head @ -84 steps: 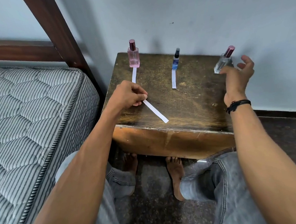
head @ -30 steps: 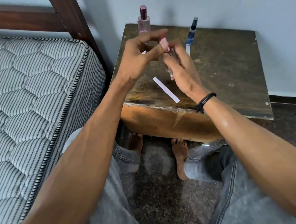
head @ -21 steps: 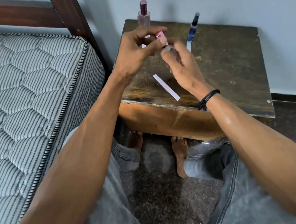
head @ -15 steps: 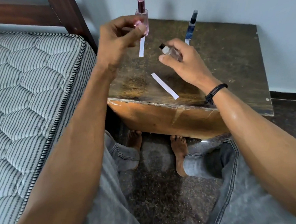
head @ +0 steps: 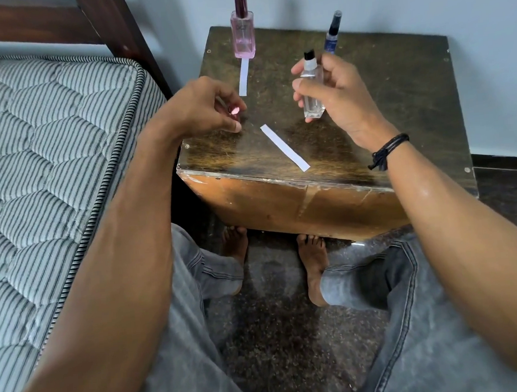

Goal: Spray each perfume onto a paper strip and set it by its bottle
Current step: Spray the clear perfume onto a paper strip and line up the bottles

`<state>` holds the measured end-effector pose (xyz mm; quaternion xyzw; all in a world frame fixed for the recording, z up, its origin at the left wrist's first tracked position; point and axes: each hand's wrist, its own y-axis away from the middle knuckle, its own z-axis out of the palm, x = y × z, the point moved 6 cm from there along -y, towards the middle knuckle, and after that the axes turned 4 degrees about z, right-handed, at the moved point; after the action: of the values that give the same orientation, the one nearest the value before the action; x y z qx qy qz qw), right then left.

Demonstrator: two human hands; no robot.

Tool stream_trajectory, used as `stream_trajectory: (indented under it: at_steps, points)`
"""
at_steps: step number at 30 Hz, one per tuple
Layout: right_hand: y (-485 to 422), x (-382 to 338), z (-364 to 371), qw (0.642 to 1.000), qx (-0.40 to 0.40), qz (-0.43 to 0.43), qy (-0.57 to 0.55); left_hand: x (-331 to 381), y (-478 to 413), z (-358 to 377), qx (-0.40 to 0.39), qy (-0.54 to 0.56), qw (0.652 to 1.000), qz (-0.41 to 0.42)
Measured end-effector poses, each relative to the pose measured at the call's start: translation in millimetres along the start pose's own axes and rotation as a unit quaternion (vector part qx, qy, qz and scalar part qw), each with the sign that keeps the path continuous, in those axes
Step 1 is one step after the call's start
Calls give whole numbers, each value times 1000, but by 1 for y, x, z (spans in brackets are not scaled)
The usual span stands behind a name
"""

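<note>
Right hand (head: 341, 101) is curled round a clear perfume bottle (head: 312, 92) and holds it upright above the wooden table (head: 403, 94). The bottle is uncapped, black spray nozzle (head: 309, 56) exposed at the top. Left hand (head: 205, 107) pinches the small pink metallic cap (head: 234, 111) between thumb and fingertips, low over the table top; contact with the wood is unclear. The hands are apart, with a gap of bare table between them.

A loose white paper strip (head: 284, 147) lies flat and diagonal on the table, just below and between both hands, touching neither.

Beyond the left hand, a pink bottle (head: 243, 34) stands capped, with its own strip (head: 243, 77) lying in front of it. Beyond the right hand's fingers, a slim blue bottle (head: 332, 34) stands upright; any strip there is hidden by the hand.

Black cord bracelet (head: 386, 151) on the right wrist. Striped mattress (head: 49, 149) outside the left arm.
</note>
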<state>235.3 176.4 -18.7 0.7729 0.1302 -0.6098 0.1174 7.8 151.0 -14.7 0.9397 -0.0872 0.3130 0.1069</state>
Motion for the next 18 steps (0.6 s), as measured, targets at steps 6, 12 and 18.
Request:
stream_trajectory:
  at_steps: [6, 12, 18]
  points:
    - [-1, -3, -3, 1000, 9, -8, 8, 10, -5, -5, 69, -16, 995, 64]
    - [-3, -2, -3, 1000, 16, -10, 19, 41, -11, 26, 44, -169, 979, 105]
    - [-2, -2, -2, 999, 16, -12, 27, 44, -12, 31, 42, -210, 972, 97]
